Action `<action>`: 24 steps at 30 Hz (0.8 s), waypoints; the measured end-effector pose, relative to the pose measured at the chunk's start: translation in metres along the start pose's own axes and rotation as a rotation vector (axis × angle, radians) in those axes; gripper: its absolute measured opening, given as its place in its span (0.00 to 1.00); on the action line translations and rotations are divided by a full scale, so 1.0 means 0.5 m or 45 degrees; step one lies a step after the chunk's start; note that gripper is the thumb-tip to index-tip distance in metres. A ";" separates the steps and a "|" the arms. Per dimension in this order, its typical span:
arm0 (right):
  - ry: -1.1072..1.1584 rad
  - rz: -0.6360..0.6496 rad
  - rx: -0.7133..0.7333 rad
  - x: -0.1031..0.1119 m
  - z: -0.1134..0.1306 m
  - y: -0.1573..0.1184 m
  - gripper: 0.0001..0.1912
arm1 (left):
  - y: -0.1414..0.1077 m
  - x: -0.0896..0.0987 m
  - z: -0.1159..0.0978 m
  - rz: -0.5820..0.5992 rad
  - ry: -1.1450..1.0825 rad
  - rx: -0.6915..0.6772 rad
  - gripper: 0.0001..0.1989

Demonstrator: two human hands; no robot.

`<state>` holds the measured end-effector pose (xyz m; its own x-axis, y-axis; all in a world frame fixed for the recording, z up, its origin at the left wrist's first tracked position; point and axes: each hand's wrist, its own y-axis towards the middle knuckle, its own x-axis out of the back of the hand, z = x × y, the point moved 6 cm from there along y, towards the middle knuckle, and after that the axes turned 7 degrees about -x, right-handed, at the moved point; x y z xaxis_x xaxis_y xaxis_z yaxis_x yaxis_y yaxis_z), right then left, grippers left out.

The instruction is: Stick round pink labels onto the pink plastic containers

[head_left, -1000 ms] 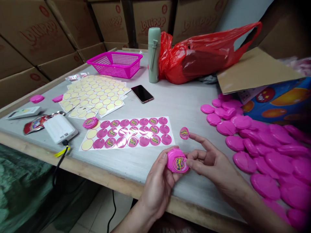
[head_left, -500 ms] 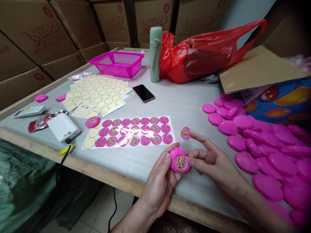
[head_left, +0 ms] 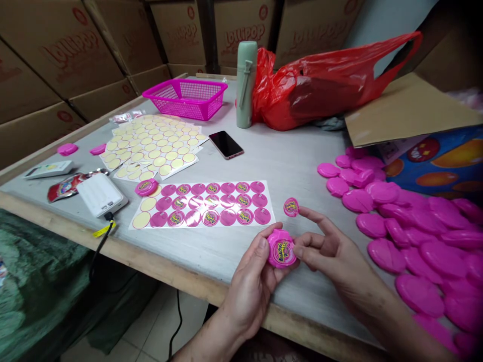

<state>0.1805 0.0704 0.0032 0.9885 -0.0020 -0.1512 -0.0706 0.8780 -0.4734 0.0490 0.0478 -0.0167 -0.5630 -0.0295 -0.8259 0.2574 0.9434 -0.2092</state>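
Observation:
My left hand (head_left: 253,274) is closed around a pink round plastic case (head_left: 274,235), its printed side facing up. A round pink sticker (head_left: 284,252) with yellow lettering lies on that face. My right hand (head_left: 326,251) pinches at the right edge of this sticker with thumb and a bent finger. From the tip of its outstretched index finger hangs a second round sticker (head_left: 291,206). Left of the hands lies a sticker sheet (head_left: 271,217) with rows of round stickers, several spots at its left end peeled. A stickered pink case (head_left: 146,187) sits on its upper left corner.
Many pink cases (head_left: 385,255) are heaped at the right by a cardboard box (head_left: 411,110). Peeled backing sheets (head_left: 151,143), a phone (head_left: 226,145), a white power bank (head_left: 101,195), a pink basket (head_left: 184,95), a green flask (head_left: 246,85) and a red bag (head_left: 320,90) stand or lie around.
The view has shifted slightly, moving everything a little to the right. Both hands keep nearly the same pose, and the sticker on the held case appears slightly turned.

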 end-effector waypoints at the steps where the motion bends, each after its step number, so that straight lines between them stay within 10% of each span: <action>1: 0.004 -0.006 0.009 0.000 -0.001 0.001 0.42 | 0.000 -0.001 0.000 0.002 0.001 -0.002 0.18; 24: -0.032 0.022 0.041 -0.006 0.000 -0.005 0.41 | 0.000 0.003 0.001 -0.031 0.329 -0.010 0.18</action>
<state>0.1777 0.0682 0.0046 0.9902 0.0249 -0.1373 -0.0838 0.8928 -0.4426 0.0484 0.0473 -0.0183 -0.7513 0.0325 -0.6592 0.2360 0.9460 -0.2224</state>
